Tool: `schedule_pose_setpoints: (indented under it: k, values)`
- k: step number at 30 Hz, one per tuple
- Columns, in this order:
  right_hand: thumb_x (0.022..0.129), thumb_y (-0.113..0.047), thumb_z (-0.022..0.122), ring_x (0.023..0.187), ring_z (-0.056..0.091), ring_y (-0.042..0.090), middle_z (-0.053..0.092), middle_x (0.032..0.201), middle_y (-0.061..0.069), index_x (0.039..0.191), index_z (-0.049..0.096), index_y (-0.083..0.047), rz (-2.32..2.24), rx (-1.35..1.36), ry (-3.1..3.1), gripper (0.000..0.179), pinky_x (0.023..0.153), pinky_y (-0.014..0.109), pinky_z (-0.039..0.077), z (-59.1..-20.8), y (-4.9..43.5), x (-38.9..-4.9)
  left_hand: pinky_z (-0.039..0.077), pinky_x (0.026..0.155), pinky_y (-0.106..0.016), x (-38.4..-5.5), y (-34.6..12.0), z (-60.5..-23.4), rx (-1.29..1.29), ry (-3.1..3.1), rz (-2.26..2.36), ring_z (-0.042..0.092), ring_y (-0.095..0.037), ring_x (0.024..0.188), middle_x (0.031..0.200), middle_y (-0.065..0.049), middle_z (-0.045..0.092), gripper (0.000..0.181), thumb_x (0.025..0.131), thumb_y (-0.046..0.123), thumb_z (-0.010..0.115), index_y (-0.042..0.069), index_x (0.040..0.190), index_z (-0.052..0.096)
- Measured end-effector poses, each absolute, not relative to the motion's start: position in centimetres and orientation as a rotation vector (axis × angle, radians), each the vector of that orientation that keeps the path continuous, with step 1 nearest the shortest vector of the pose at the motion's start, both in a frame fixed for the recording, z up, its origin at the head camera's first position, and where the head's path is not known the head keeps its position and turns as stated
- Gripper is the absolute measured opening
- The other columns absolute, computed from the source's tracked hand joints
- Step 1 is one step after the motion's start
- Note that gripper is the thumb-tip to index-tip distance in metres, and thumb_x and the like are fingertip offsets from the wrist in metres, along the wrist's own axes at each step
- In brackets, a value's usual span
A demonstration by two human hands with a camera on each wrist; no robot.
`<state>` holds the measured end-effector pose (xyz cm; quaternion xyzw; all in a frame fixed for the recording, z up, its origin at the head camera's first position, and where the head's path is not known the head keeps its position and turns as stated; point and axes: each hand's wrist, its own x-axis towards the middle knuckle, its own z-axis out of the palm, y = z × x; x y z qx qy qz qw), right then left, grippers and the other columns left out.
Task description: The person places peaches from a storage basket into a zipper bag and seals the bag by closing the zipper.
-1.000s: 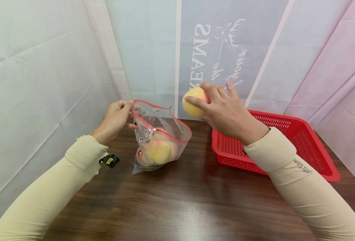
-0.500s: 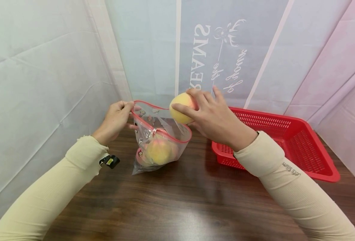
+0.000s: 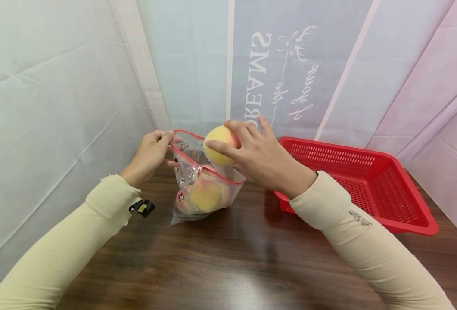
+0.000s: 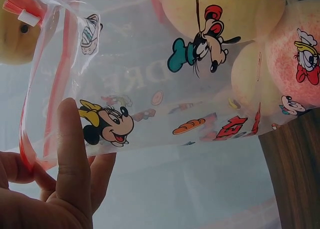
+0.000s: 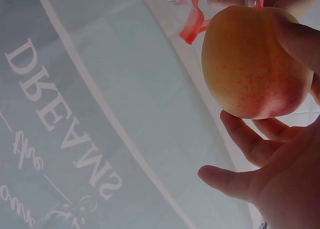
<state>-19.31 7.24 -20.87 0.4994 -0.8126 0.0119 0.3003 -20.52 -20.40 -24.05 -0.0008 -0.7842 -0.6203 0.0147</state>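
My left hand [image 3: 150, 155] pinches the red-edged rim of a clear zip bag [image 3: 234, 191] at its left corner, and the bag's mouth gapes. Cartoon figures are printed on the plastic, as the left wrist view shows. Several peaches [image 3: 205, 194] lie in the bottom of the bag, seen through its side. My right hand [image 3: 257, 157] grips another peach [image 5: 255, 64], yellow with a red blush, between thumb and fingers. In the head view this peach overlaps the far rim, over the bag's mouth. A white slider [image 4: 29, 17] sits on the red zip strip.
A red perforated plastic basket [image 3: 400, 189] stands on the dark wooden table [image 3: 212, 267], to the right behind my right forearm. Behind it hangs a printed cloth [image 3: 197, 64], and further cloth [image 3: 57, 107] closes off the left side.
My right hand has carried the peach left and down, from beside the bag to over its mouth. My left hand and the bag have hardly moved.
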Motion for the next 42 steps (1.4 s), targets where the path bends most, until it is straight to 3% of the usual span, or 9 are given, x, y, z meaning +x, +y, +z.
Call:
schedule_pose_setpoints:
  k: [8,16,26,33,42]
  values:
    - [0.086,-0.024,0.079,0.117,0.054,0.040,0.049,0.136,0.023,0.136,0.056,-0.029,0.020,1.333,-2.141,0.056,0.102,0.073,0.039,-21.1,6.5,-19.3,0.065,0.071,-0.034,-20.6,-20.5,-24.2,-0.011,-2.437,-1.928,0.066,-0.032,0.104,0.139,-0.022,0.053,0.035,0.109,0.028,0.037,-0.005,0.104,0.048]
    - [0.086,-0.025,0.079,0.119,0.053,0.037,0.049,0.136,0.021,0.136,0.056,-0.032,0.015,1.342,-2.150,0.056,0.103,0.071,0.037,-21.3,5.7,-19.2,0.065,0.071,-0.035,-20.6,-20.6,-24.3,-0.013,-2.436,-1.926,0.068,-0.017,0.090,0.139,-0.021,0.054,0.035,0.109,0.028,0.038,-0.005,0.104,0.049]
    - [0.088,-0.024,0.077,0.118,0.053,0.036,0.051,0.134,0.020,0.135,0.057,-0.031,0.013,1.381,-2.138,0.051,0.103,0.069,0.040,-21.9,4.8,-19.4,0.065,0.071,-0.035,-20.6,-20.6,-24.5,-0.011,-2.429,-1.951,0.067,-0.015,0.088,0.139,-0.021,0.053,0.037,0.109,0.029,0.037,-0.005,0.105,0.050]
    - [0.088,-0.010,0.075,0.124,0.053,0.032,0.054,0.134,0.020,0.142,0.053,-0.023,0.036,1.374,-2.193,0.060,0.103,0.068,0.042,-21.6,4.8,-20.5,0.064,0.068,-0.030,-20.6,-20.6,-24.6,-0.002,-2.431,-1.927,0.065,-0.014,0.085,0.139,-0.022,0.054,0.035,0.109,0.027,0.036,-0.004,0.104,0.051]
    - [0.089,-0.016,0.076,0.113,0.059,0.040,0.054,0.134,0.022,0.142,0.052,-0.024,0.060,1.305,-2.234,0.059,0.105,0.071,0.038,-21.5,6.8,-20.4,0.064,0.068,-0.029,-20.5,-21.0,-24.4,0.005,-2.421,-1.911,0.058,-0.032,0.112,0.140,-0.020,0.055,0.038,0.109,0.029,0.036,-0.006,0.101,0.048]
